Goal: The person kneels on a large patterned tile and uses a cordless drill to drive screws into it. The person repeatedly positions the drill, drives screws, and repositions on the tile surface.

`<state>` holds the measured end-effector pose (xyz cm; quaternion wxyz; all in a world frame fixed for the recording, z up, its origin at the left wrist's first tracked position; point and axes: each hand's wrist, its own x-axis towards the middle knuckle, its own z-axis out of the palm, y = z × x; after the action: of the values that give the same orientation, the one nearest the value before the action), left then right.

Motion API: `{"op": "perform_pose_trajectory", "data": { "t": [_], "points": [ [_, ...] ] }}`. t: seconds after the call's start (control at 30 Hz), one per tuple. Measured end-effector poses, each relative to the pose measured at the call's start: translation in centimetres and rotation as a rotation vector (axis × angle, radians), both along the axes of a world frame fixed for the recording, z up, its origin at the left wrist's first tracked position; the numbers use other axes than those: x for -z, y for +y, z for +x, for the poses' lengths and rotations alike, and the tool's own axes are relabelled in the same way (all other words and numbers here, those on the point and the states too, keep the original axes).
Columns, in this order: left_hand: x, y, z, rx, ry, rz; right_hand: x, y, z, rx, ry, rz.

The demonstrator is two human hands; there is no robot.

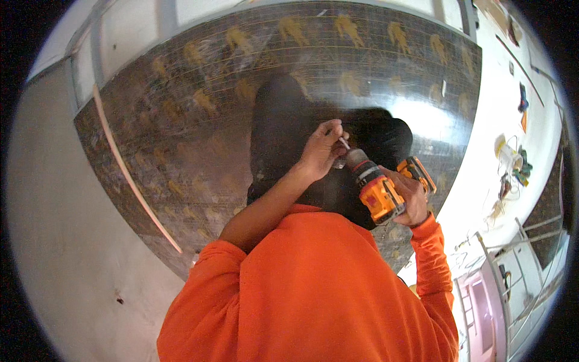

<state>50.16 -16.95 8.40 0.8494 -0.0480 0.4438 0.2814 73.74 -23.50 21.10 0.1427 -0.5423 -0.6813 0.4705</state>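
My right hand (412, 196) is wrapped round the handle of an orange and black cordless drill (381, 199), which points up and to the left over my lap. From its chuck (357, 158) a slim, light-coloured bit (344, 143) sticks out toward my left hand (321, 148). The left fingers are pinched at the bit's tip; whether they hold another small piece too cannot be made out. Just below the bit, a small pale, shiny thing (339, 163) shows by the left fingers, its kind unclear. An orange battery pack (417, 173) shows beyond my right hand.
Under me lies a large dark board (199, 145) with yellowish printed marks. A thin wooden strip (132, 175) rests along its left side. Tools and cables (512, 163) lie on the white floor at right, near metal frames (525, 241). Grey framing (166, 18) borders the far side.
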Motion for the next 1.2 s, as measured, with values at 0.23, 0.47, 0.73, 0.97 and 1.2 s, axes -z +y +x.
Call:
{"op": "perform_pose_trajectory", "data": {
  "t": [0.23, 0.47, 0.73, 0.97, 1.2],
  "points": [
    [1.7, 1.1, 1.4, 0.084, 0.077, 0.002, 1.1, 1.3, 0.6, 0.033, 0.003, -0.02],
    [4.3, 1.0, 2.4, 0.071, 0.037, 0.049, 1.9, 2.2, 1.2, 0.054, -0.079, -0.078],
    [9.5, 2.3, 4.4, 0.108, 0.08, -0.012, 4.3, 5.3, 1.0, -0.056, -0.179, -0.088],
    [14.4, 2.7, 6.8, 0.021, -0.021, -0.159, 6.6, 7.9, 0.9, -0.202, -0.358, -0.06],
    [17.6, 2.9, 4.3, 0.751, 0.357, 1.08, 8.8, 7.9, 1.2, -0.16, -0.374, -0.114]
  ]
}}
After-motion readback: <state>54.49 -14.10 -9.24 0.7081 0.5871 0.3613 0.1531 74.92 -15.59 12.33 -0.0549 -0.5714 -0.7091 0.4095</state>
